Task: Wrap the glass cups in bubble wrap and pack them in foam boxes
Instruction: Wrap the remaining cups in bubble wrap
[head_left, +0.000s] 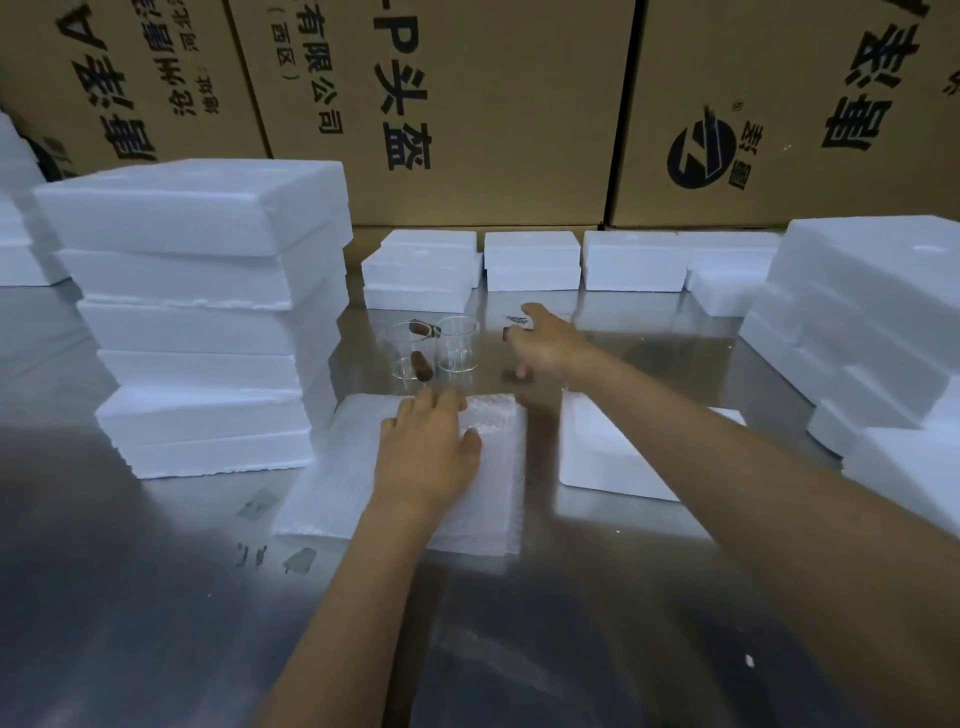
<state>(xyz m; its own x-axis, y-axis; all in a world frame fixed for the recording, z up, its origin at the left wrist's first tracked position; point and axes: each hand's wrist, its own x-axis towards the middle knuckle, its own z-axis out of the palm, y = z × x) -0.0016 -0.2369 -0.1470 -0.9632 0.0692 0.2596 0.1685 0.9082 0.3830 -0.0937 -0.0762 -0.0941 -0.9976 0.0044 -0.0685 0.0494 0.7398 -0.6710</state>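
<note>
Nearest on the steel worktop (130, 597), the left hand (426, 447) lies flat on the stack of bubble wrap (332, 467), its fingers (441, 402) straight and spread over the far edge. Beyond that edge stand two glass cups (457, 345) with brown handles, just left of the right hand (545, 343), which reaches far across the worktop; its fingers (535, 312) are loosely extended near a third brown handle, and I cannot tell whether they touch it. An open foam box (597, 452) lies under the right forearm, with a tall foam box stack (208, 312) at left and more foam boxes far and right.
</note>
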